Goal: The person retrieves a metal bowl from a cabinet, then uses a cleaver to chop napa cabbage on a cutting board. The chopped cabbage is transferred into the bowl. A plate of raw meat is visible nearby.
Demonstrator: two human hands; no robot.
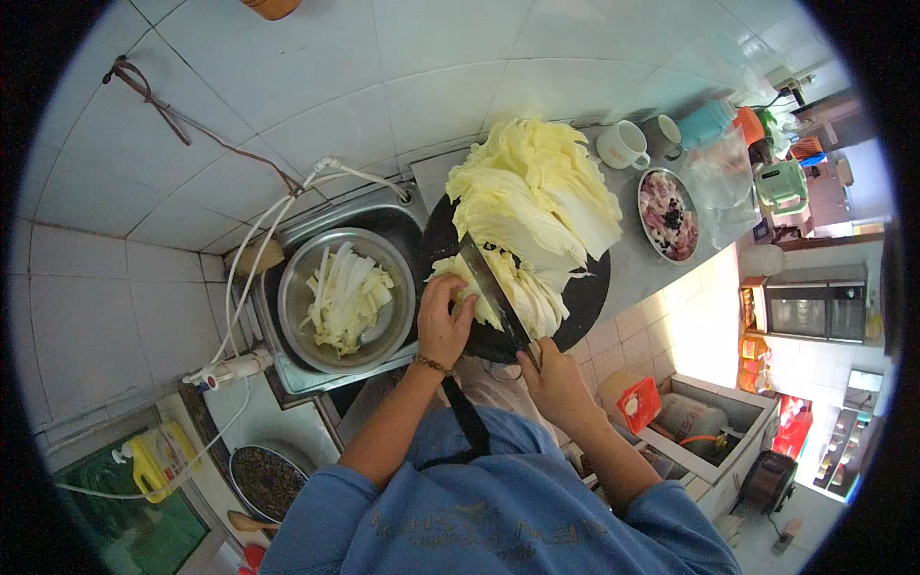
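Note:
My right hand (560, 387) is closed round the handle of a kitchen knife (492, 287). Its long dark blade slants away to the left across a stack of napa cabbage leaves (525, 287). With fingers bent, my left hand (446, 320) presses on the near left end of that stack, close beside the blade. The leaves lie on a round black cutting board (589, 302). Behind them rises a large pile of pale yellow and white cabbage leaves (537, 182). Left of the board, cut cabbage strips (350, 297) lie in a metal bowl (398, 331).
The bowl sits in a steel sink (305, 385) under a white hose (273, 225). On the counter at right are a plate of sliced meat (668, 216), a white mug (623, 146) and a plastic bag (721, 172). A yellow jug (158, 458) and dark-filled pot (268, 482) stand lower left.

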